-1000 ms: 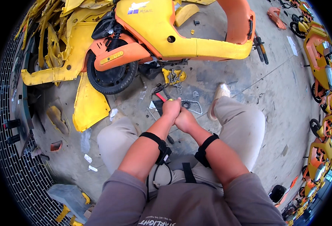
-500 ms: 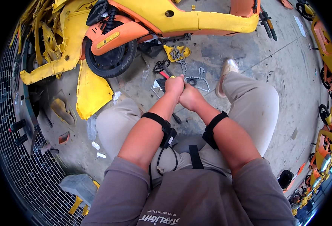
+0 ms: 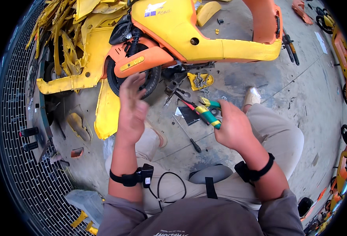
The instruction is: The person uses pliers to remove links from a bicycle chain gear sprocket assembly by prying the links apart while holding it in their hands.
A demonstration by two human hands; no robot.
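My right hand (image 3: 233, 125) grips what looks like a small bolt cutter (image 3: 208, 115) by its green-and-yellow handles, which stand spread apart. Red arms run from the grips toward a dark head, low over the floor beside dark metal parts (image 3: 177, 82). Raised to the left, my left hand (image 3: 132, 110) is empty, its fingers stretched out and smeared by motion. It hangs before the scooter's black rear wheel (image 3: 153, 78), apart from the tool. Beyond the tool, a yellow plastic piece (image 3: 191, 80) holds a grey chain (image 3: 200, 81). A dark square sheet (image 3: 189, 115) lies below the cutter.
A yellow-and-orange scooter (image 3: 209, 49) lies across the far side. Broken yellow panels (image 3: 69, 51) pile up at far left. A screwdriver (image 3: 196, 146) rests on the concrete between my legs. More scooters (image 3: 345, 169) line the right edge; a grey block (image 3: 85, 202) stands lower left.
My hands were together on the tool; now my left has let go and lifted left. My right has moved right with the cutter, its handles now apart. The view has shifted.
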